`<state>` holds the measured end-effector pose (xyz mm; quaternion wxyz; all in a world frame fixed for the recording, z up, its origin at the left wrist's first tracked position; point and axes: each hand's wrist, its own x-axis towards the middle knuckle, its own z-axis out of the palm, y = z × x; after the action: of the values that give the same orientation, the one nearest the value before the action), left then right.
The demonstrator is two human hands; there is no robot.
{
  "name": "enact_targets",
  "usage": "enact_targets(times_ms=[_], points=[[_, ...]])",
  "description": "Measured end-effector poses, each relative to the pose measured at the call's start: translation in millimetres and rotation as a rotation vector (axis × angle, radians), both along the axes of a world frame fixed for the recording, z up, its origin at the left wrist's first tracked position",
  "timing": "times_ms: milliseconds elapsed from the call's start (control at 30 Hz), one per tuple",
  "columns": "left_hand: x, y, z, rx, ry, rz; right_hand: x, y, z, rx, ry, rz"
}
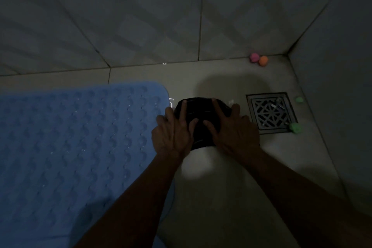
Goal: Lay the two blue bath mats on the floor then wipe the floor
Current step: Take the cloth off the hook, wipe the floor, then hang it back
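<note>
Left hand (172, 133) and right hand (231, 129) both flat, fingers spread, pressing a black cloth (201, 119) onto the tiled floor (221, 197) — nothing gripped. Blue bath mat (76, 147) lies just left of left hand, its corner almost touching; only one mat in view. Floor drain (270, 112) just right of right hand. Risk: a wide stroke snags the grate or rucks the mat edge — wet floor, cloth may slip.

Two hands, left hand (172, 134) and right hand (234, 134), are pressing one black cloth (201, 115); one blue bath mat (70, 147) is lying left of them, one drain grate (270, 112) right, four small coloured balls (254, 57) beyond.
</note>
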<state>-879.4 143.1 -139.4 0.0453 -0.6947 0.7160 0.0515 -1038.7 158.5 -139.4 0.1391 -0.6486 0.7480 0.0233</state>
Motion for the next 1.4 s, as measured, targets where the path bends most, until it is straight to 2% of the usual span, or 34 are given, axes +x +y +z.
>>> enact_targets(times_ms=[233,300,433,600,700,900,1100,1233,1400], points=[[7,15,-1,0.017,0.068,-0.032,6,15,4,0.047,0.033,-0.029],[11,19,-2,0.049,0.034,-0.073,10,20,10,0.091,0.058,-0.046],[19,29,-4,-0.019,-0.008,-0.118,18,29,16,0.11,0.063,-0.083],[22,40,9,0.206,0.149,-0.11,25,48,20,0.121,0.1,-0.106],[27,51,5,0.16,0.103,-0.114,29,62,22,0.129,0.119,-0.107],[27,68,10,0.216,0.096,-0.114,30,85,19,0.128,0.06,-0.12],[32,89,0,0.033,-0.059,-0.204,28,100,17,0.156,-0.023,-0.115],[27,109,10,0.098,-0.099,-0.195,27,122,18,0.165,-0.114,-0.116],[23,145,15,0.106,-0.157,-0.124,23,157,6,0.042,-0.063,-0.032]])
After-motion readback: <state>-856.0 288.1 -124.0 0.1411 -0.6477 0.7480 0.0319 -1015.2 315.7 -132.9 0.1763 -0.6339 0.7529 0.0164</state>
